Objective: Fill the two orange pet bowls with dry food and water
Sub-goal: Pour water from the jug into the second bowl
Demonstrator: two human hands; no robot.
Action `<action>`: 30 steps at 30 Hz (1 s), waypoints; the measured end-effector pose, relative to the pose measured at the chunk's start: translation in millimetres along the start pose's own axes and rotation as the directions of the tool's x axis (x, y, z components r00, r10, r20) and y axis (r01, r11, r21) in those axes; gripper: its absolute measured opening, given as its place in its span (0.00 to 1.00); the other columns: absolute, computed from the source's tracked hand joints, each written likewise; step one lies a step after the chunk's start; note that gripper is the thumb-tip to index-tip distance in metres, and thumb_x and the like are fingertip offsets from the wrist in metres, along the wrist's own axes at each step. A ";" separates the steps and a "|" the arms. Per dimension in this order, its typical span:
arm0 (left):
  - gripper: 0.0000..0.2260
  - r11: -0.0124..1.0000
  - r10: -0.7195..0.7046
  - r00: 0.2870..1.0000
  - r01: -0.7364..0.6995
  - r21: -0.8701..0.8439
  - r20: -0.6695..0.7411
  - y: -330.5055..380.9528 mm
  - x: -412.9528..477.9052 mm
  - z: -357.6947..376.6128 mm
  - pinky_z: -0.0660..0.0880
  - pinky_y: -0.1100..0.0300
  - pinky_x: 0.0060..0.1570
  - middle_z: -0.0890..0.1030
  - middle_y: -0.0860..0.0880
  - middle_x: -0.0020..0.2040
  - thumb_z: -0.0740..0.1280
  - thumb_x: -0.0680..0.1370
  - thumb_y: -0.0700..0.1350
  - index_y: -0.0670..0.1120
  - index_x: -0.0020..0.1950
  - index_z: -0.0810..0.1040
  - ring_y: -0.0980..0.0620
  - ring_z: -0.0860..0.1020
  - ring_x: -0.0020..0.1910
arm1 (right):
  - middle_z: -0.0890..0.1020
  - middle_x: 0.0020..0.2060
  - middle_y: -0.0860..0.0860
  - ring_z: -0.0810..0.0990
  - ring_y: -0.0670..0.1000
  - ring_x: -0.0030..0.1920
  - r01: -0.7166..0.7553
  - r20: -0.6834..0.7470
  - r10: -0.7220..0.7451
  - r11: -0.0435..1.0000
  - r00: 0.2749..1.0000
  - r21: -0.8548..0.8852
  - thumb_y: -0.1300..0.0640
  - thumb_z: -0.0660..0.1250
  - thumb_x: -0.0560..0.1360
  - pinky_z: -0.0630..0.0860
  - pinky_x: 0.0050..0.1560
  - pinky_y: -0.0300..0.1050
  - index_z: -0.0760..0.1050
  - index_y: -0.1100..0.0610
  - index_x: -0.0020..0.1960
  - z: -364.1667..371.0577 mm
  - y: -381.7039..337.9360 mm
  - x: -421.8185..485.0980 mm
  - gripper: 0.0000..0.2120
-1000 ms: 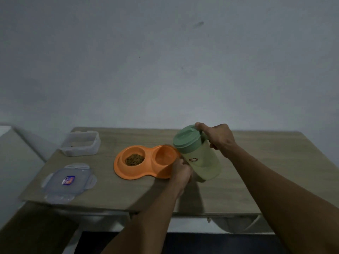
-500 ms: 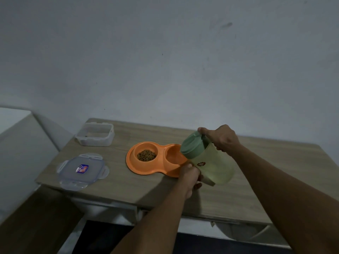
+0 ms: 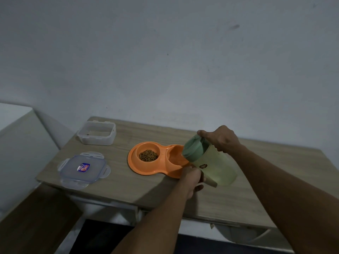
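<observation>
An orange double pet bowl [image 3: 135, 166] lies on the wooden table [image 3: 128, 187]. Its left cup holds brown dry food [image 3: 148, 155]; its right cup [image 3: 175, 154] is partly hidden by the jug. A pale green jug [image 3: 214, 165] with a darker green lid [image 3: 194, 150] is tilted left, its lid end over the right cup. My right hand [image 3: 221, 139] grips the jug's top at the lid. My left hand [image 3: 192, 178] holds the jug's underside near the handle, by the bowl's front edge.
An uncovered translucent food box [image 3: 97, 133] stands at the table's back left. Its clear lid [image 3: 82, 169] with a blue-red sticker lies near the front left corner. A wall rises behind the table. A lighter surface sits lower left.
The jug has tipped further toward the right cup. My head has shifted, so the table sits lower and more to the right in view.
</observation>
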State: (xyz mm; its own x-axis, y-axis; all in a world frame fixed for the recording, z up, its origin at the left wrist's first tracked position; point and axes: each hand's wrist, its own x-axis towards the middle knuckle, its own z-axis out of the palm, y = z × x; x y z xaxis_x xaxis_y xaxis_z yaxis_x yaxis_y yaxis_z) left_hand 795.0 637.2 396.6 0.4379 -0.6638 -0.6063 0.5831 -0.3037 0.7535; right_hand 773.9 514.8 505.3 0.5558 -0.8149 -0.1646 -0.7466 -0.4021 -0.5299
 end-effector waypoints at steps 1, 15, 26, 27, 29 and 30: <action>0.18 1.000 0.002 1.000 -0.002 0.000 0.002 0.2 0.2 0.6 0.76 0.59 0.38 0.79 0.48 0.47 0.57 0.73 0.37 0.48 0.60 0.76 0.51 0.77 0.45 | 0.79 0.30 0.54 0.78 0.54 0.28 0.000 0.000 0.000 1.000 1.000 -0.003 0.32 0.69 0.69 0.72 0.31 0.43 0.75 0.61 0.35 -0.7 0.1 0.2 0.30; 0.17 0.999 0.035 0.999 -0.035 -0.010 0.016 1.2 -0.1 8.2 0.76 0.60 0.35 0.81 0.46 0.51 0.62 0.73 0.36 0.48 0.59 0.78 0.51 0.77 0.47 | 0.78 0.28 0.54 0.77 0.53 0.27 -0.006 0.006 0.007 0.999 1.000 -0.038 0.35 0.69 0.70 0.70 0.29 0.41 0.73 0.61 0.33 -12.6 -2.1 -2.7 0.27; 0.17 0.999 0.033 0.999 -0.033 0.008 0.015 0.0 -1.6 8.3 0.76 0.59 0.38 0.80 0.47 0.46 0.61 0.74 0.36 0.45 0.61 0.77 0.52 0.78 0.44 | 0.78 0.28 0.53 0.77 0.53 0.27 -0.011 0.013 0.012 0.999 1.000 -0.053 0.35 0.69 0.70 0.70 0.29 0.41 0.72 0.60 0.33 -15.2 -3.5 -5.0 0.27; 0.17 1.000 0.031 0.999 -0.031 0.004 0.009 0.2 -1.5 8.2 0.77 0.59 0.38 0.80 0.46 0.48 0.61 0.74 0.36 0.45 0.62 0.76 0.51 0.78 0.46 | 0.78 0.28 0.53 0.77 0.53 0.27 -0.011 0.012 0.012 0.999 1.000 -0.052 0.35 0.69 0.70 0.70 0.30 0.41 0.72 0.60 0.33 -15.1 -3.9 -5.3 0.27; 0.17 1.000 0.029 1.000 -0.029 0.001 -0.001 0.5 -1.8 8.2 0.77 0.59 0.39 0.81 0.45 0.51 0.61 0.74 0.36 0.46 0.62 0.76 0.50 0.78 0.48 | 0.78 0.28 0.54 0.77 0.53 0.27 -0.010 0.013 0.011 0.999 1.000 -0.051 0.35 0.69 0.70 0.71 0.30 0.41 0.72 0.60 0.34 -14.6 -4.2 -5.3 0.27; 0.17 1.000 0.026 1.000 -0.026 -0.002 -0.004 0.2 -1.7 8.3 0.77 0.59 0.39 0.81 0.44 0.53 0.62 0.74 0.37 0.46 0.62 0.76 0.50 0.78 0.48 | 0.78 0.28 0.54 0.78 0.53 0.28 -0.010 0.014 0.011 0.999 1.000 -0.051 0.34 0.69 0.70 0.71 0.30 0.41 0.73 0.60 0.34 -14.7 -4.1 -5.4 0.28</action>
State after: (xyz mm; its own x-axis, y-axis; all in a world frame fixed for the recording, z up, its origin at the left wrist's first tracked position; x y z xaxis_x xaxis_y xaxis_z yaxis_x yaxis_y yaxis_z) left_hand 788.7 632.6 399.9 0.4560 -0.6687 -0.5874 0.5726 -0.2849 0.7688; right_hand 768.7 514.7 520.6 0.5526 -0.8134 -0.1817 -0.7699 -0.4147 -0.4850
